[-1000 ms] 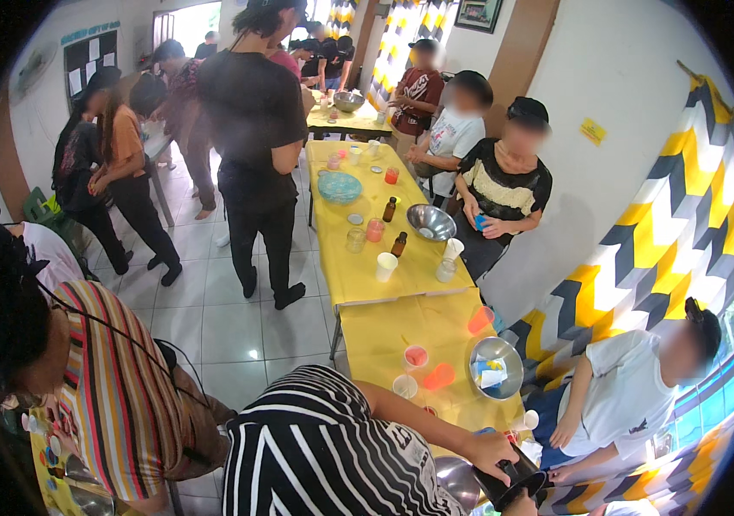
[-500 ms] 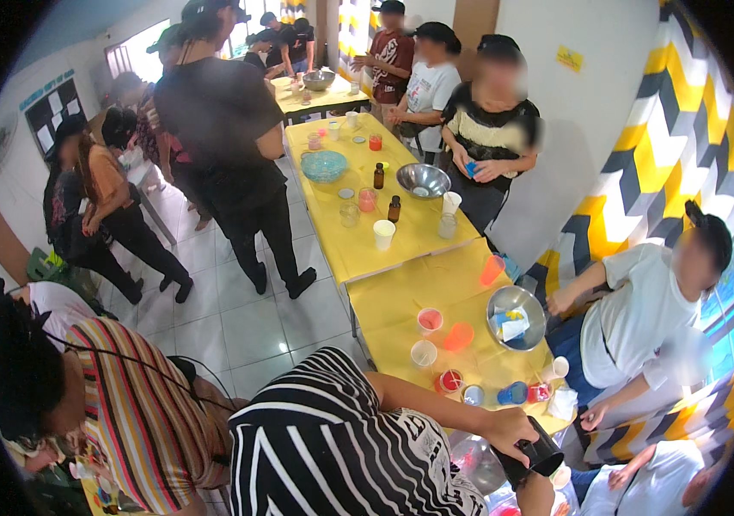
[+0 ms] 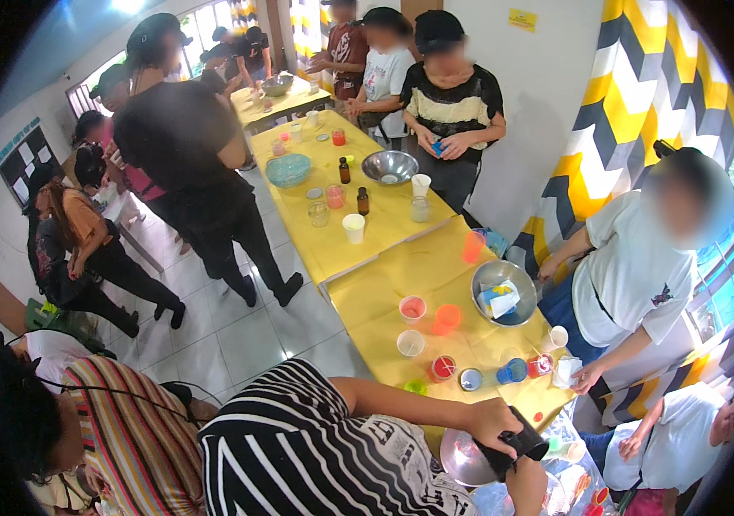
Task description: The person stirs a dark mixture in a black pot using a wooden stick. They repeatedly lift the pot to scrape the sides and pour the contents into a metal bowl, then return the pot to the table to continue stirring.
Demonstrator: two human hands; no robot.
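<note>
Neither of my hands is in view. Below me a co-worker in a black-and-white striped top [image 3: 272, 430] leans over a steel bowl [image 3: 461, 456], a hand [image 3: 492, 421] gripping a dark object [image 3: 522, 443] above it. Beside them on the yellow-covered table [image 3: 376, 361] are cups with red liquid [image 3: 443, 368], a blue cup [image 3: 511, 371], an orange cup [image 3: 447, 319] and a second steel bowl [image 3: 504, 273] with blue and white items inside. A person in white [image 3: 633, 267] has a hand at a crumpled white tissue [image 3: 566, 371].
The far table section [image 3: 324, 254] holds brown bottles [image 3: 363, 200], jars, cups and a bowl [image 3: 390, 163]. Several people stand along both sides, one in black [image 3: 178, 163] on the tiled floor [image 3: 229, 327]. A person in multicoloured stripes [image 3: 126, 413] bends at lower left.
My view has turned, so the tables sit higher and farther left in the picture. The right-hand person in white has brought a hand to the tissue. Another white-shirted person shows more at lower right.
</note>
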